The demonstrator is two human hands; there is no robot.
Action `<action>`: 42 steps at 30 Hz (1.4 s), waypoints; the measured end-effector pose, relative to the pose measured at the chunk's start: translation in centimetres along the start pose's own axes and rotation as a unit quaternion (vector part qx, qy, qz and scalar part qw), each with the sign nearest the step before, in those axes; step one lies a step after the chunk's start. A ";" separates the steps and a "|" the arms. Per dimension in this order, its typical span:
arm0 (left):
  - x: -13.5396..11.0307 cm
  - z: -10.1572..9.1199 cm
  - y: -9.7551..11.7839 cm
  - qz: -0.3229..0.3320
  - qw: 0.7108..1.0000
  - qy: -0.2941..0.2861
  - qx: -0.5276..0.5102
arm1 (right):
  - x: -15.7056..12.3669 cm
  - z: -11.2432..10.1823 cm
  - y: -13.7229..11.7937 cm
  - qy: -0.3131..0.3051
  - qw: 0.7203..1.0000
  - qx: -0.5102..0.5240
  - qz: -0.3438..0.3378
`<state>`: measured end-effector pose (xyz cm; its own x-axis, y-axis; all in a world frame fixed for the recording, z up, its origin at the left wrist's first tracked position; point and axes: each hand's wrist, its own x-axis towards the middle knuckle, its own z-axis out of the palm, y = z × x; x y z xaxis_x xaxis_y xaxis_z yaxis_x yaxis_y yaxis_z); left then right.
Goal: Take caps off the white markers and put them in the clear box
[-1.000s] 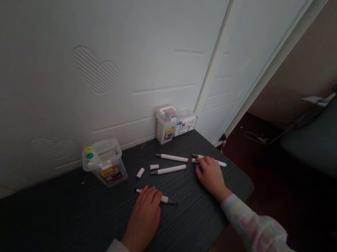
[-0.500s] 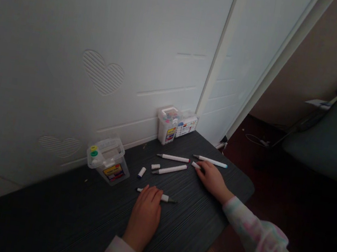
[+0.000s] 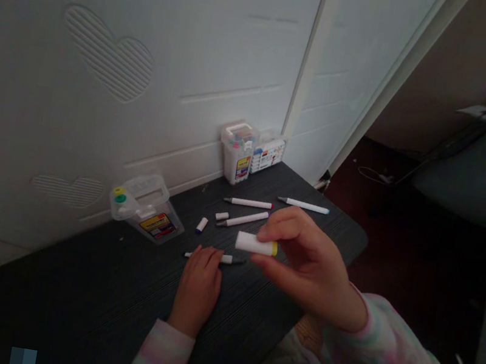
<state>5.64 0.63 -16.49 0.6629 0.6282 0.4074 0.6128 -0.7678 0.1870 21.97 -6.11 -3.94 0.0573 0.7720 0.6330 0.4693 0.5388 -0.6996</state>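
Observation:
Raised above the table, my right hand (image 3: 305, 256) pinches a white marker cap (image 3: 249, 243) with a yellow end between thumb and fingers. My left hand (image 3: 199, 286) rests on the table, its fingers over a white marker (image 3: 226, 259) whose dark tip points right. Beyond the hands lie a red-ended marker (image 3: 251, 203), a purple-ended marker (image 3: 246, 219) and a blue-ended marker (image 3: 306, 205), tips to the left. Two loose caps lie near them: a white cap (image 3: 221, 217) and a cap with a dark blue end (image 3: 201, 225).
A clear plastic box (image 3: 171, 229) with its yellow and green pieces stands left, by the white panel (image 3: 191, 44). A lidded marker box (image 3: 231, 155) and a second box (image 3: 268, 155) stand at the back of the dark table (image 3: 90, 299). A chair (image 3: 464, 186) is right.
My right hand has risen off the table and come toward me with the cap, turning so its yellow end shows. My left hand stays on its marker. The view has shifted slightly.

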 end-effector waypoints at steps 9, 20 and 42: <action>-2.1 -1.9 -1.3 -0.038 0.994 0.102 0.018 | 1.5 2.1 2.8 0.018 0.976 0.191 0.102; -3.9 -5.0 -2.5 -0.035 0.960 0.268 0.078 | -0.6 8.7 9.6 -0.053 0.945 0.157 0.283; -4.0 -2.0 -5.3 -0.101 0.989 0.035 0.100 | -1.0 8.5 9.8 -0.147 0.968 -0.016 0.204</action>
<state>-1.11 1.94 -17.35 0.4915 0.7501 0.4425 0.8070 -0.5833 0.0925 18.97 1.25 -14.28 -0.0083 0.9834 0.1814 0.4875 0.1623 -0.8579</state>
